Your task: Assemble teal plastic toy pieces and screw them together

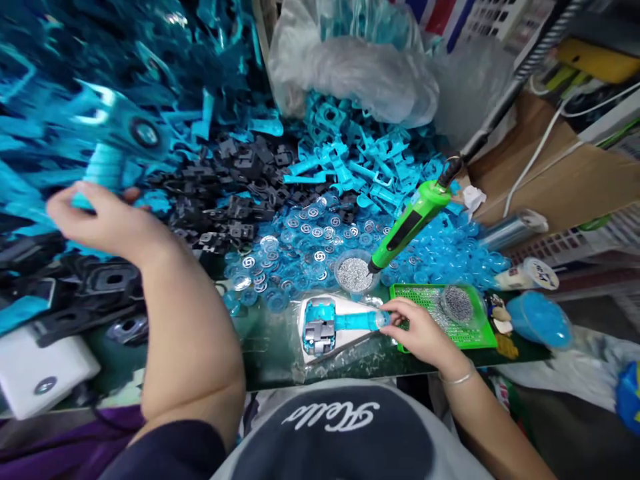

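My left hand (105, 217) is raised at the left, its fingers closed round the handle of a blue plastic housing (117, 127) with a round dark disc on its side. Motion blurs this part a little. On the bench in front of me, a blue handled part (355, 321) with grey pieces in its wide end rests on a white fixture block (345, 345). At the handle's tip sits a clear round cap (383, 319), and my right hand (417, 330) pinches it between thumb and fingers. Above hangs a green electric screwdriver (410, 223), its tip over a bowl of screws (355, 273).
Blue shells (350, 160), dark grey parts (240, 173) and clear blue caps (320, 233) lie heaped behind. A green tray (480, 327) with screws stands right, beside a blue cup (540, 320). A white box (45, 373) with a cable is at left.
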`<state>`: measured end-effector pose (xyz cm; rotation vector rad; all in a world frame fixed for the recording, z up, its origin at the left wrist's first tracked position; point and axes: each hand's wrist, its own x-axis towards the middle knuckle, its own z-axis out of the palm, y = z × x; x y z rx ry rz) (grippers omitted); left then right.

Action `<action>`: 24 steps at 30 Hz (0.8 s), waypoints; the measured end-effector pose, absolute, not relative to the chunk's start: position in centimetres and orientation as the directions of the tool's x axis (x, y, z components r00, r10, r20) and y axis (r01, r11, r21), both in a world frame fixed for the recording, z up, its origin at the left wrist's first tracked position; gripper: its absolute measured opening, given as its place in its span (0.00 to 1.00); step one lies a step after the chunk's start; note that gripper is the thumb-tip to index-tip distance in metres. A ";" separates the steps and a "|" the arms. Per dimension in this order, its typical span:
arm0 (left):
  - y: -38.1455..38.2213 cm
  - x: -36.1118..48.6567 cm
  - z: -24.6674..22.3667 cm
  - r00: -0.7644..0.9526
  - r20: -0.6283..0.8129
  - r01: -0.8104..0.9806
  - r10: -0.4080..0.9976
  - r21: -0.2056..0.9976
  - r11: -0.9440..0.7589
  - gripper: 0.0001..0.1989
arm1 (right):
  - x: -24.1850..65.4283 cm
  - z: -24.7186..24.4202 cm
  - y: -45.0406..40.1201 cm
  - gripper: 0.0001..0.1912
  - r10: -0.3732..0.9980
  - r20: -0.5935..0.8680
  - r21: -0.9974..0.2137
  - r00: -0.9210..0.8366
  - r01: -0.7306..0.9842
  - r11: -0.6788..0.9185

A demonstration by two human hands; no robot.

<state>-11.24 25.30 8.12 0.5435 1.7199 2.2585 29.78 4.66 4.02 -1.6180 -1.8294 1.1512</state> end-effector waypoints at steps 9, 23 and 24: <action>11.3 -2.9 4.7 -0.571 -0.043 -0.408 0.820 0.881 -0.238 0.15 | 28.1 4.3 5.3 0.14 0.918 -0.252 -0.573 -0.306 0.812 0.113; 4.7 -2.4 0.7 -0.366 -0.373 -0.437 0.852 0.878 0.197 0.14 | 27.4 3.4 4.2 0.16 0.919 -0.182 -0.468 -0.349 0.853 0.231; 4.7 -2.3 0.8 -0.358 -0.367 -0.423 0.858 0.884 0.201 0.12 | 27.5 3.1 4.1 0.16 0.924 -0.158 -0.487 -0.349 0.841 0.235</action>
